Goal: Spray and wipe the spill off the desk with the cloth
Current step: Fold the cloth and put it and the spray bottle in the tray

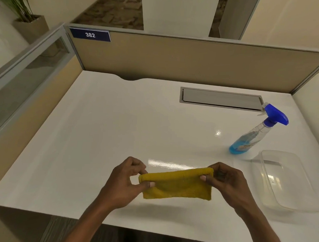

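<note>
A folded mustard-yellow cloth (178, 184) is held stretched just above the front of the white desk (107, 129). My left hand (124, 181) pinches its left end and my right hand (225, 180) pinches its right end. A clear spray bottle (255, 133) with blue liquid and a blue trigger head stands at the right, beyond my right hand. I cannot make out a spill on the glossy top; only light reflections show behind the cloth.
A clear plastic container (287, 181) sits at the right front of the desk. A grey cable hatch (221, 99) is set into the desk at the back right. Beige partition walls (176, 59) close the back and sides.
</note>
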A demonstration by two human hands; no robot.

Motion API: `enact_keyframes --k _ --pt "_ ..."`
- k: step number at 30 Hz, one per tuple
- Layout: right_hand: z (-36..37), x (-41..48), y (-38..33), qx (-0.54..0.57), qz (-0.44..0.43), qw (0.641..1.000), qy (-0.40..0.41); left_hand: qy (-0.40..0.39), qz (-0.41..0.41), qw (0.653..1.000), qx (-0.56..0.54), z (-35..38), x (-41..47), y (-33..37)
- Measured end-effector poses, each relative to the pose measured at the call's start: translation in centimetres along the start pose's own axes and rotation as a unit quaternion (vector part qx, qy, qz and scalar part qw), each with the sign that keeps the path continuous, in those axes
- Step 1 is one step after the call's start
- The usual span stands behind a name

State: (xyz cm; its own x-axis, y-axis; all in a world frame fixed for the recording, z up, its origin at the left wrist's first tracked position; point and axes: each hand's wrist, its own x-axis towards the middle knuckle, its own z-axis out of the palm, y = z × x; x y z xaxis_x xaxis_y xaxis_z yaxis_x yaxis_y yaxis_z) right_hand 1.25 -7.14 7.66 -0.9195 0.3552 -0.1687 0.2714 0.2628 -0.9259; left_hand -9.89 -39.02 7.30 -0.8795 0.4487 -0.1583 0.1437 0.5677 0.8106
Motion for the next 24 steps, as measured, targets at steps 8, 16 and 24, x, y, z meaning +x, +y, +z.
enact_keyframes --k 8,16,24 --pt "2.1 1.3 -0.7 -0.051 -0.026 0.987 0.148 0.024 -0.206 0.959 -0.193 2.8 1.7 3.7" --pt "7.5 -3.1 -0.9 -0.271 -0.186 0.921 0.208 0.093 -0.161 0.976 -0.113 8.9 -0.4 8.1" --pt "5.2 -4.2 0.7 -0.255 -0.205 0.932 0.159 0.076 -0.215 0.939 -0.259 11.8 -0.3 11.0"
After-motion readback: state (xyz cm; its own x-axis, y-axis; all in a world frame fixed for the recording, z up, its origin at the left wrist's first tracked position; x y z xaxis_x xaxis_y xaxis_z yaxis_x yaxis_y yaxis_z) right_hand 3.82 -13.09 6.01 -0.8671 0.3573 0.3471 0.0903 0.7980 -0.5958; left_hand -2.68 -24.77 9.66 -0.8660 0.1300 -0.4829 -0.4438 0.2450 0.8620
